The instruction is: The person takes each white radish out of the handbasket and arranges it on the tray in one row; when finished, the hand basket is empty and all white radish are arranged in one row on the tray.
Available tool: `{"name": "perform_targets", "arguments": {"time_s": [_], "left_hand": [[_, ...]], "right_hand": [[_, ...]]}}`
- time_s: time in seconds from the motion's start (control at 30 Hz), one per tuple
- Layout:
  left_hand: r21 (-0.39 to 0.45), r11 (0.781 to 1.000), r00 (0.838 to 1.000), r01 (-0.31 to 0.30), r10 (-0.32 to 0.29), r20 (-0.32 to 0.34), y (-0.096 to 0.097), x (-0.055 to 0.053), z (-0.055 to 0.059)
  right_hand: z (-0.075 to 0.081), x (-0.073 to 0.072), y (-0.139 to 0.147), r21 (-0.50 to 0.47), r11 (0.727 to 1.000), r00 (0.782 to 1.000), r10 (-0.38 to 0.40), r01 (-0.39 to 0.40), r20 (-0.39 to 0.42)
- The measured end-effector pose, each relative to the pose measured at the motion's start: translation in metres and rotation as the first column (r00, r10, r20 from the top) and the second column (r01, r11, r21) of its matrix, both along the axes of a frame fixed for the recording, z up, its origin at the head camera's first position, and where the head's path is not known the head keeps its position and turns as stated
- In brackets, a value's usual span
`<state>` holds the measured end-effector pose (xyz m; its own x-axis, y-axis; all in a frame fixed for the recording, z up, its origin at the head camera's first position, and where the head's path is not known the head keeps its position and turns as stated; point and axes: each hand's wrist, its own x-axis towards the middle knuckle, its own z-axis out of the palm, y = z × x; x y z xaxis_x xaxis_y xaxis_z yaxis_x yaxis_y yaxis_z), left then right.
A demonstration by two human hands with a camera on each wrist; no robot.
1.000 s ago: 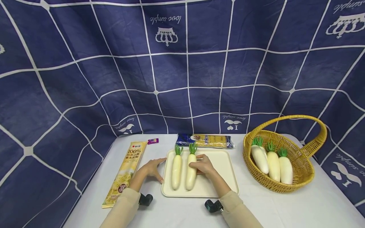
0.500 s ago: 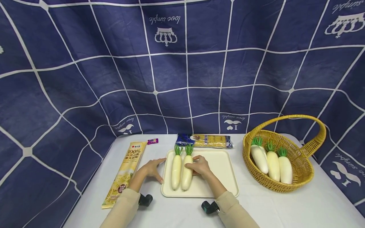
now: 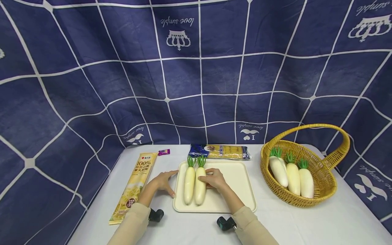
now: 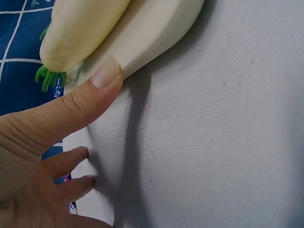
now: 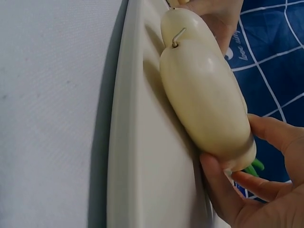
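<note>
Two white radishes with green tops lie side by side on a cream tray. My right hand holds the right radish between thumb and fingers, and the right wrist view shows this radish gripped near its leafy end. Close along its left side lies the other radish. At the tray's left edge is my left hand, fingers spread; in the left wrist view its thumb touches the tray's rim.
A wicker basket holding three more radishes stands at the right. To the left lies a yellow pasta packet, with a small purple packet near its top. Behind the tray is a blue and yellow pasta bag. A blue curtain hangs behind.
My right hand has shifted the right radish leftward, closing most of the gap to the left one. The left hand has stayed at the tray's edge.
</note>
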<state>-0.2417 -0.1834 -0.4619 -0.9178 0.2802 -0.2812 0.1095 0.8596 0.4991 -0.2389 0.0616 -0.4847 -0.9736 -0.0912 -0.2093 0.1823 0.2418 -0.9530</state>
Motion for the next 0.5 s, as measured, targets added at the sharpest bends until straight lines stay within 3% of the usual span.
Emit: {"name": "perform_targets", "arguments": {"time_s": [0.5], "left_hand": [[-0.009, 1.0, 1.0, -0.008, 0.008, 0.01, -0.0004, -0.0005, -0.0014]], "right_hand": [[-0.0012, 0.0012, 0.0007, 0.024, 0.999, 1.0, 0.031, -0.031, 0.001]]}}
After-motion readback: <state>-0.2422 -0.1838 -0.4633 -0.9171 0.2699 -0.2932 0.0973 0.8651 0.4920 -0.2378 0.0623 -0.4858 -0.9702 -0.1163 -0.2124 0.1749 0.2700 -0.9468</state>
